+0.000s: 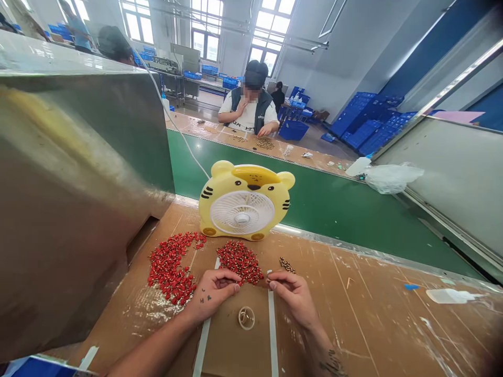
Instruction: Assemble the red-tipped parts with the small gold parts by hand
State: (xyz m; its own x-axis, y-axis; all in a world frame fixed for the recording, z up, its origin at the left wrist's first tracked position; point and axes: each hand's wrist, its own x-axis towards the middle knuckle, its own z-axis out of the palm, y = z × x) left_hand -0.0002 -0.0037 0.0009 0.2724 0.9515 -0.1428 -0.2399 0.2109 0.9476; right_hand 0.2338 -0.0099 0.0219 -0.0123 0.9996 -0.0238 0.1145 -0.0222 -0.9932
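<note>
My left hand point(212, 295) has thumb and forefinger pinched at the near edge of a pile of small red parts with pale tips point(240, 261). What lies between those fingertips is too small to make out. On the other side of the taped strip, my right hand point(294, 297) pinches a tiny dark piece whose kind I cannot tell. Just beyond it lies a small cluster of dark-and-gold pieces point(287, 265). A wider heap of the same red parts point(173, 267) spreads to the left. Between my forearms sits a small clear round dish point(246, 318).
A yellow animal-faced fan point(245, 201) stands behind the piles. A metal box point(78, 209) walls off the left. On the right lie a white bottle point(451, 296) and a blue scrap point(411, 287). Beyond the green divider point(334, 209), a person point(251, 102) sits at another bench.
</note>
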